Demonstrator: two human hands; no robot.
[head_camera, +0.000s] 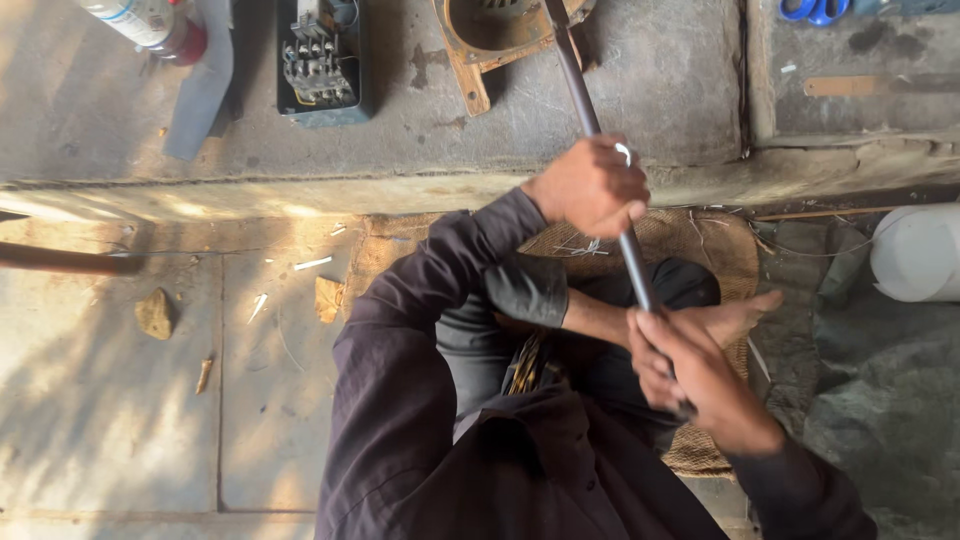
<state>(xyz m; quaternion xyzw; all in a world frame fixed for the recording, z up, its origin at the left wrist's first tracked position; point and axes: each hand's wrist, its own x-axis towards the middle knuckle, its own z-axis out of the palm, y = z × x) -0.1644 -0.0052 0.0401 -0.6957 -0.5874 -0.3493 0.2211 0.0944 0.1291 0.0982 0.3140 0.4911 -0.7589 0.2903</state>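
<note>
A long dark metal rod (583, 100) runs from the rusty round metal housing (490, 30) at the top down toward my lap. My left hand (592, 187) is closed around the rod near its middle, with a ring on one finger. My right hand (690, 375) grips the rod's lower end close to my body. I sit cross-legged in dark clothes on a woven mat (715, 245), and my bare foot (735, 315) shows beside the rod.
An open electrical switch box (320, 60) lies on the concrete ledge at the top. A spray can (150, 22) and a grey strip lie at the top left. A white plastic container (915, 252) stands at the right. A stone (155, 313) rests on the paved floor at the left.
</note>
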